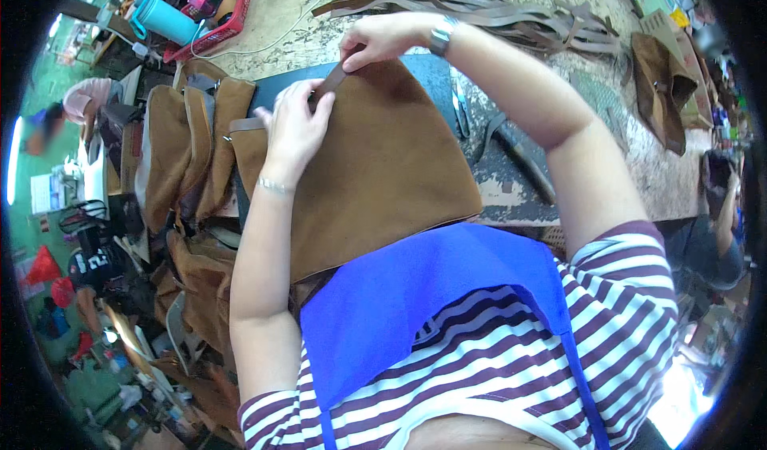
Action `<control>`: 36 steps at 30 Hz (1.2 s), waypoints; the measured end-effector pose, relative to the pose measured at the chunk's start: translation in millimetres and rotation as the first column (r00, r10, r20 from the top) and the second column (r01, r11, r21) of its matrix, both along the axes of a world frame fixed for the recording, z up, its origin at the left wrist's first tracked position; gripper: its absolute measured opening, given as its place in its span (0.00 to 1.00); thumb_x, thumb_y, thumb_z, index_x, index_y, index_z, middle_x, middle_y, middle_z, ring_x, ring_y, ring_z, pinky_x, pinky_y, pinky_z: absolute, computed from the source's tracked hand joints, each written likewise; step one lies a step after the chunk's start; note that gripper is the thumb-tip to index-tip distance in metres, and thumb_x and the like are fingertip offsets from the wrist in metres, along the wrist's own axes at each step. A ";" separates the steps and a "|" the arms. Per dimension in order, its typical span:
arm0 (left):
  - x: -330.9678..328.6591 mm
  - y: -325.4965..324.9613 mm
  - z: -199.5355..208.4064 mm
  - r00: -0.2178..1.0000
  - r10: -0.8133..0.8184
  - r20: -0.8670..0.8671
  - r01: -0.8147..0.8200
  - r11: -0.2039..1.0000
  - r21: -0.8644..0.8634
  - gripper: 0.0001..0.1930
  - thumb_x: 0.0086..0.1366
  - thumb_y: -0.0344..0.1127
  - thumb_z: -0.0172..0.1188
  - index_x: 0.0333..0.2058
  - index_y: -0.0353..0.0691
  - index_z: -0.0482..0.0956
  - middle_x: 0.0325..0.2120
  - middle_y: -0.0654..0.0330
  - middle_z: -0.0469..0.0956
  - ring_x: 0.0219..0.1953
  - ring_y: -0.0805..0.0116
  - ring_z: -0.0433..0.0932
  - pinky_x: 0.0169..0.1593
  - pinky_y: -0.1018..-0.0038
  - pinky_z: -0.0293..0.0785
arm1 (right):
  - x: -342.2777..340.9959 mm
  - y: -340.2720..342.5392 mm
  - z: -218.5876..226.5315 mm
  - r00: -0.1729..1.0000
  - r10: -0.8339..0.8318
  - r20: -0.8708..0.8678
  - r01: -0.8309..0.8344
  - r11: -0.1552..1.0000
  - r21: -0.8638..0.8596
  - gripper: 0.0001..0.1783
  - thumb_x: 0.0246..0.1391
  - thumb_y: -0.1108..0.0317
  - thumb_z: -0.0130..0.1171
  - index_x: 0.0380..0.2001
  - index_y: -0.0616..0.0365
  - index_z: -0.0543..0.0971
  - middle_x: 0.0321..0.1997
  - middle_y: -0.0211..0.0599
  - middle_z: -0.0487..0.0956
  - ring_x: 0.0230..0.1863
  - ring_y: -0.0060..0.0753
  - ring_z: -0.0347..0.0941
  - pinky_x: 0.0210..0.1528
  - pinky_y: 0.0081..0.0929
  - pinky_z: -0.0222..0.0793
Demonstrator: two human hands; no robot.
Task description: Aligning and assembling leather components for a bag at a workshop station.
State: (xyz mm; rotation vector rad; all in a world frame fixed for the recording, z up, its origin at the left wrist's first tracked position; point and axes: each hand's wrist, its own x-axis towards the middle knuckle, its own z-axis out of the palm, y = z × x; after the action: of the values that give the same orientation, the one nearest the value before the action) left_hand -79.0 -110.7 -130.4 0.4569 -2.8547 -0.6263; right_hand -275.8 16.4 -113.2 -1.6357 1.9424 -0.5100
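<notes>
**Guiding a strap (329, 82) over a brown bag (391, 154)**

Pinching the strap narrowly in the right hand (379, 41), and again in the left hand (297, 126), nearer the body. Working above the brown bag, spread beneath the grip and back toward the blue apron (471, 262). Apparently straightening or positioning the strap; next, probably calling for even tension between both pinches and a flat lie, clear of the leather strips (479, 14) beyond the right hand.

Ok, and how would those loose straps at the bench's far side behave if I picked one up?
The straps would probably droop, being long, thin and curved in places. One might drag its neighbours, since they overlap in a heap. Each is likely light, being so narrow.
</notes>
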 end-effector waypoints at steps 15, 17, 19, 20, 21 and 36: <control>184.9 -9.2 2.1 0.940 0.342 -0.010 -0.219 0.622 0.752 0.25 0.64 0.21 0.50 0.59 0.26 0.59 0.56 0.50 0.67 0.58 0.66 0.66 0.61 0.72 0.58 | 105.9 139.4 -54.7 0.463 -0.436 0.771 0.754 0.651 -0.085 0.32 0.58 0.70 0.55 0.62 0.50 0.53 0.56 0.39 0.65 0.55 0.30 0.65 0.57 0.30 0.63; 157.8 -27.8 40.6 0.965 0.262 -0.020 -0.217 0.839 0.498 0.23 0.64 0.21 0.49 0.58 0.28 0.61 0.56 0.51 0.68 0.57 0.67 0.67 0.61 0.72 0.60 | 118.3 138.0 -53.5 0.475 -0.461 0.749 0.789 0.600 -0.131 0.27 0.57 0.74 0.53 0.58 0.51 0.57 0.55 0.41 0.65 0.55 0.28 0.62 0.57 0.28 0.62; 126.5 -66.0 62.9 0.974 0.215 -0.067 -0.140 0.812 0.566 0.24 0.64 0.23 0.50 0.58 0.28 0.62 0.55 0.51 0.69 0.57 0.66 0.67 0.61 0.72 0.60 | 134.1 135.6 -67.3 0.526 -0.491 0.695 0.801 0.559 -0.212 0.25 0.58 0.72 0.53 0.56 0.53 0.59 0.52 0.38 0.66 0.56 0.26 0.60 0.59 0.26 0.59; 111.8 -94.2 73.3 0.992 0.117 -0.040 -0.079 0.851 0.520 0.24 0.63 0.23 0.52 0.58 0.29 0.62 0.55 0.50 0.69 0.58 0.65 0.67 0.61 0.71 0.60 | 141.9 133.8 -88.5 0.491 -0.425 0.761 0.801 0.564 -0.201 0.23 0.59 0.71 0.53 0.55 0.55 0.60 0.51 0.36 0.66 0.56 0.25 0.60 0.59 0.25 0.58; 102.3 -125.2 77.9 1.000 0.030 -0.006 -0.024 0.881 0.472 0.25 0.62 0.24 0.53 0.58 0.30 0.63 0.55 0.50 0.70 0.58 0.64 0.68 0.61 0.71 0.61 | 159.1 125.1 -89.0 0.480 -0.397 0.782 0.808 0.548 -0.218 0.23 0.58 0.68 0.55 0.55 0.57 0.60 0.50 0.37 0.66 0.47 0.22 0.65 0.51 0.23 0.64; -67.0 -16.5 -21.3 0.749 -0.657 0.088 0.541 0.683 0.491 0.20 0.63 0.33 0.54 0.54 0.40 0.71 0.44 0.58 0.77 0.48 0.72 0.73 0.53 0.74 0.68 | 85.9 112.3 -32.1 0.824 -0.566 0.019 0.509 0.726 -0.462 0.18 0.54 0.57 0.58 0.43 0.58 0.78 0.40 0.42 0.79 0.45 0.42 0.74 0.46 0.34 0.69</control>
State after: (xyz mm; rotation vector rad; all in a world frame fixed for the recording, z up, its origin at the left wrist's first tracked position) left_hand -145.9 -127.2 -151.8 -0.4488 -3.0818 -1.4443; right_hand -190.0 128.7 -145.3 -1.3340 2.5495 -1.1930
